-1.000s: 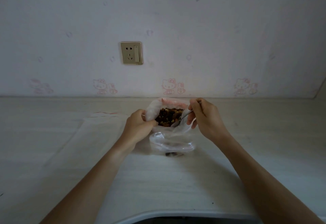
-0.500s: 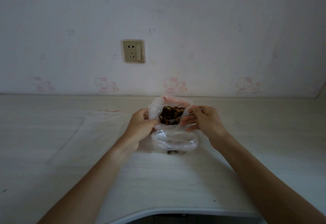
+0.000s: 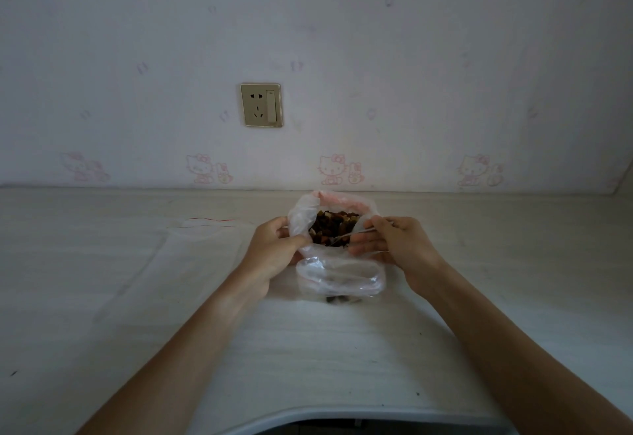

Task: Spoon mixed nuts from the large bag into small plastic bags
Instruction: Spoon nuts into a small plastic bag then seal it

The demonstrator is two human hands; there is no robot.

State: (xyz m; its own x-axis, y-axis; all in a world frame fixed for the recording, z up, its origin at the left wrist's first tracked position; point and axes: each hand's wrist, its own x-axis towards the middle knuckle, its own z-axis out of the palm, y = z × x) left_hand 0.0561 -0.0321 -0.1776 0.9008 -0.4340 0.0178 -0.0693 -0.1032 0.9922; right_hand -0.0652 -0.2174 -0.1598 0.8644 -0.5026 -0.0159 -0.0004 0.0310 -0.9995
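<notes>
Two forearms reach in over the tabletop (image 3: 308, 359). Nearest, I see a small plastic bag (image 3: 339, 277), mouth open, a few dark nuts at its base. Just behind it, my left hand (image 3: 270, 249) grips the left rim of the large bag (image 3: 301, 218). My right hand (image 3: 394, 246) pinches the right rim, fingers partly extended. Mixed nuts (image 3: 334, 225) sit inside. Spoon: cannot tell. Flat empty bags (image 3: 191, 246) lie left. Wall socket (image 3: 261, 105) beyond.
</notes>
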